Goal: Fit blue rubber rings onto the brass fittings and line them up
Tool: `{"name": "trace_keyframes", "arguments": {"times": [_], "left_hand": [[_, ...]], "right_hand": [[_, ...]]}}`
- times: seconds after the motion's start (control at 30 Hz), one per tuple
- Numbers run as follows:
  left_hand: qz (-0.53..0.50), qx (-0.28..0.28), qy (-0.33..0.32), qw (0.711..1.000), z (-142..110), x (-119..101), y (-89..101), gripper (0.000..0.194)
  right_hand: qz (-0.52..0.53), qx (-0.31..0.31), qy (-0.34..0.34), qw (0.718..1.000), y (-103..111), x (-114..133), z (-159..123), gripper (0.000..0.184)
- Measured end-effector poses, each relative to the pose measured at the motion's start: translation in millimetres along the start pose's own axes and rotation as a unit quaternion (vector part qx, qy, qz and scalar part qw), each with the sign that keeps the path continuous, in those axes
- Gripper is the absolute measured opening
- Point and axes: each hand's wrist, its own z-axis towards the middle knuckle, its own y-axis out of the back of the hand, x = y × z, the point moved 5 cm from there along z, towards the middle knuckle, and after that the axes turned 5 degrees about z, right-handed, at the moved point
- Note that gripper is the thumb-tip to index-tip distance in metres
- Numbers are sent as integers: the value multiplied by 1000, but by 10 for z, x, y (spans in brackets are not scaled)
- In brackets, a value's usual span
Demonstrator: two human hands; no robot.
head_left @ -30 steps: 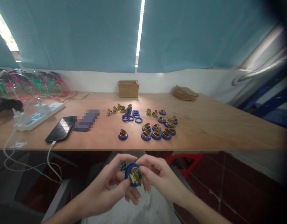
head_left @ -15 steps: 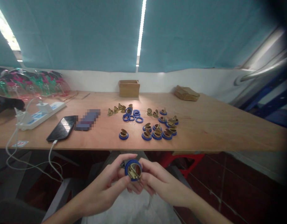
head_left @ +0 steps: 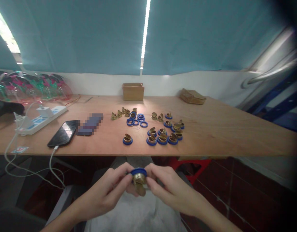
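Between my two hands, over my lap, is a small brass fitting with a hinged lid and a blue ring (head_left: 139,178). Its blue ring is uppermost and the lid hangs down. My left hand (head_left: 112,187) pinches the ring's left side, while my right hand (head_left: 166,183) grips the right side with thumb and fingers. On the table ahead stand several like brass fittings in blue rings (head_left: 162,138). Farther back lie loose blue rings (head_left: 143,124) and several brass fittings without rings (head_left: 114,116). One ringed fitting (head_left: 127,139) sits apart, nearer the front edge.
To the left on the wooden table (head_left: 225,132) are a black phone (head_left: 63,133) with a cable, a blurred-out device (head_left: 90,125) and a power strip (head_left: 42,120). A cardboard box (head_left: 133,92), a brown paper packet (head_left: 192,96) and bagged bottles (head_left: 30,88) stand at the back.
The fitting in my hands has been turned over: its open inside faced me before, and now the ring is on top with the lid hanging down. My fingers have moved to the ring's sides.
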Motion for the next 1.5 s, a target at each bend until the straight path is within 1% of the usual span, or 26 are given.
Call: {"name": "trace_keyframes", "arguments": {"times": [0.2, 0.33, 0.43, 0.53, 0.63, 0.8, 0.9, 1.0, 1.07, 1.17, 1.27, 1.4, 1.5], "left_hand": [[21, -11, -5, 1000, -4, 0, 31, 24], [6, -17, 4, 1000, 16, 50, -6, 26], [-70, -31, 16, 997, 48, 113, -46, 27], [-127, -64, 23, 990, 65, 159, -38, 25], [-126, -79, 19, 989, 59, 157, -17, 21], [-165, -52, 31, 984, 33, 152, -69, 20], [-123, -58, 19, 991, 21, 163, -85, 18], [-49, -78, -6, 996, 18, 162, -71, 15], [-30, -88, -15, 996, 23, 153, -62, 15], [-52, -87, -15, 995, 32, 138, -67, 17], [-74, -81, 1, 994, 27, 146, -95, 19], [-71, -73, 18, 995, 3, 200, -137, 22], [-50, -81, 29, 995, -3, 248, -128, 21]], "right_hand": [[-42, -2, 23, 999, -6, -5, 6, 17], [-81, -41, 73, 993, 10, 21, -16, 17], [-135, -74, 121, 981, 25, 65, -36, 18], [-200, -99, 166, 961, 16, 106, -49, 24], [-245, -124, 192, 942, -3, 122, -56, 27], [-269, -172, 221, 921, 0, 142, -77, 25], [-277, -180, 234, 914, -2, 154, -86, 24], [-266, -181, 236, 917, -6, 151, -84, 22], [-246, -178, 230, 925, -7, 139, -77, 19], [-211, -172, 225, 935, -3, 111, -66, 18], [-205, -171, 229, 936, -2, 78, -65, 18], [-184, -142, 209, 950, -27, 17, -48, 13], [-196, -125, 193, 953, -51, 7, -33, 17]]}}
